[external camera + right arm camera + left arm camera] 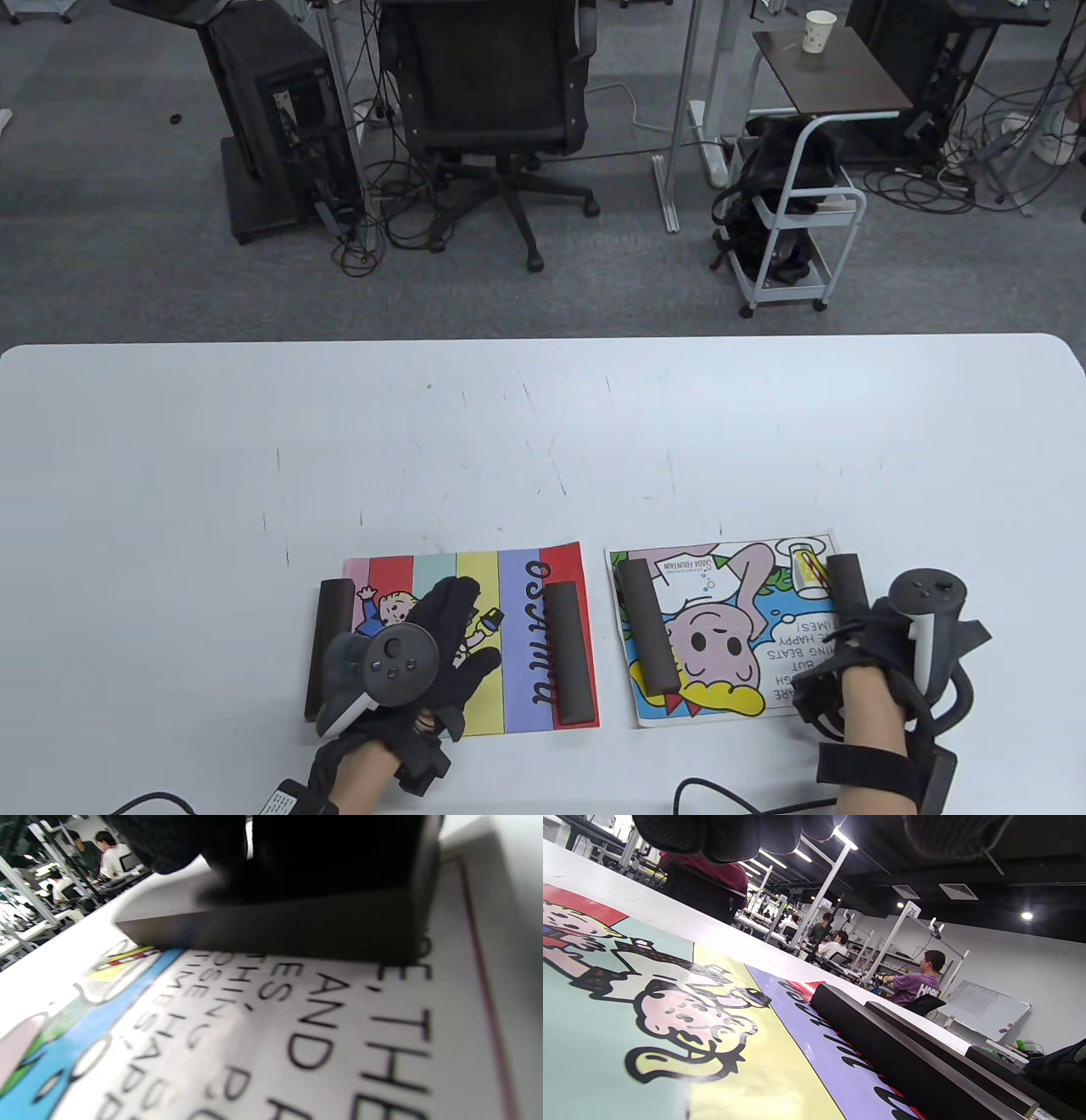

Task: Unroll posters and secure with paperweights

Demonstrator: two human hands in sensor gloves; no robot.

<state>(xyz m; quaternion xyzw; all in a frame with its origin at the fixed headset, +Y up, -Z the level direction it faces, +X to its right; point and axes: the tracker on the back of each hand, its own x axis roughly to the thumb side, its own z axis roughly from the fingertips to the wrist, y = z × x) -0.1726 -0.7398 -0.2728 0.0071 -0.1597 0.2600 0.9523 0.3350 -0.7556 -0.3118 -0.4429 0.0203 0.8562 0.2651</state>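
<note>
Two posters flat under paperweights; right hand touches rightmost one

Two posters are laid flat side by side near the table's front edge. The striped poster is weighted by a dark bar along its left edge and another along its right. The cartoon poster is pinned by one dark bar near its left edge and one at its right.

Two posters, four dark paperweights, the rightmost partly hidden, two hands
</note>
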